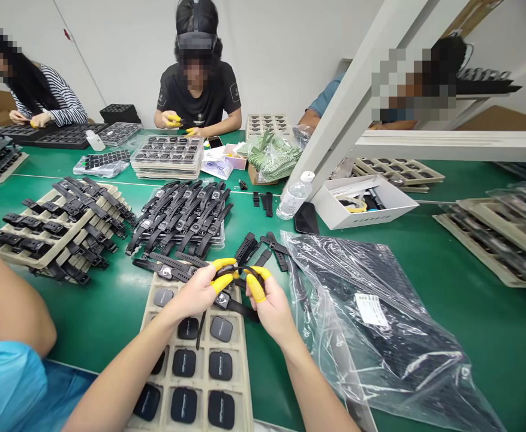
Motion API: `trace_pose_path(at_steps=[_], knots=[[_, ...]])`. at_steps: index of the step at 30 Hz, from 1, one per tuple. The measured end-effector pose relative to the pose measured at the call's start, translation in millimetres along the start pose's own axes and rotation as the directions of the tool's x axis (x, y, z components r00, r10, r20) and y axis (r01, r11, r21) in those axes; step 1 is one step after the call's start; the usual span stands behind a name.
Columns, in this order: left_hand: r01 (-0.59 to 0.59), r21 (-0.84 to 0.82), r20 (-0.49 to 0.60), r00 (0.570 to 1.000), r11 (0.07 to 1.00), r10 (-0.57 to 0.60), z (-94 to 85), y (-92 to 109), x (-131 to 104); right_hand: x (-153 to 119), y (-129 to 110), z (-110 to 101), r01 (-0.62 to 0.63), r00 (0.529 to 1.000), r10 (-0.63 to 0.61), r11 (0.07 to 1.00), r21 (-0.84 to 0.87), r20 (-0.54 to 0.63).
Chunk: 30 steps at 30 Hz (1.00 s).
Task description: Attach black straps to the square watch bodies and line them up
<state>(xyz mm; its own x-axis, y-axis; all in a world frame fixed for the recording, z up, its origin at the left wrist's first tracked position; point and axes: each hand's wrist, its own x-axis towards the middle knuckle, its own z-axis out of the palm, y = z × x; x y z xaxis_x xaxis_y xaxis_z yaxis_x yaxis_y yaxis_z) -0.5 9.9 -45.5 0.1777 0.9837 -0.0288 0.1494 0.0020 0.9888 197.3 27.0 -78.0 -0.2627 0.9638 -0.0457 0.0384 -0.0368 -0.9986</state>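
Above the top of a cream tray, my two hands meet, with yellow finger cots on thumbs and fingertips. My left hand is closed on a dark smartwatch, seen edge-on and mostly covered by the fingers. A black strap hangs down below that hand. Between thumb and fingers, my right hand pinches a curved black watch strap; whether it is joined to the watch I cannot tell. Square black watch faces sit in the tray's pockets. Just under my hands lies a strapped watch.
Loose straps lie beyond my hands. Strapped watches are heaped behind, beside a loaded tray stack. A plastic bag of straps covers the right side. A bottle and white box stand near a post. Co-workers sit around.
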Motion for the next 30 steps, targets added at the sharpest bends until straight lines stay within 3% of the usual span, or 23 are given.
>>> trace_pose_path(at_steps=[4,15,19,22,25,27,30], knots=[[0.004,0.008,0.015,1.000,1.000,-0.004,0.7,-1.0,-0.3,-1.6,-1.8,0.5,-0.007,1.000,0.007,1.000,0.011,0.002],[0.093,-0.158,0.036,0.995,0.983,-0.089,0.7,4.8,1.0,-4.6,-12.1,0.2,0.044,0.999,-0.043,0.999,0.020,-0.027],[0.078,-0.123,0.039,0.997,0.989,-0.073,-0.9,7.0,0.9,-5.9,-14.7,-0.1,0.059,0.998,-0.058,0.998,0.022,-0.032],[0.062,-0.025,0.038,0.997,0.998,-0.061,-9.0,10.9,-0.2,-6.2,-14.4,-1.3,0.073,0.996,-0.071,0.997,0.039,-0.050],[0.056,0.203,0.018,0.998,0.978,-0.060,-26.2,20.1,-3.1,-6.2,-12.0,-3.9,0.086,0.995,-0.086,0.996,0.005,-0.050],[0.049,0.413,-0.021,0.999,0.909,-0.045,-41.2,28.9,-5.1,-5.9,-10.3,-5.6,0.102,0.995,-0.103,0.993,-0.063,-0.019],[0.052,0.699,-0.039,0.999,0.714,-0.034,-63.9,42.0,-8.5,-5.1,-9.3,-5.7,0.167,0.985,-0.156,0.967,-0.191,0.071]])
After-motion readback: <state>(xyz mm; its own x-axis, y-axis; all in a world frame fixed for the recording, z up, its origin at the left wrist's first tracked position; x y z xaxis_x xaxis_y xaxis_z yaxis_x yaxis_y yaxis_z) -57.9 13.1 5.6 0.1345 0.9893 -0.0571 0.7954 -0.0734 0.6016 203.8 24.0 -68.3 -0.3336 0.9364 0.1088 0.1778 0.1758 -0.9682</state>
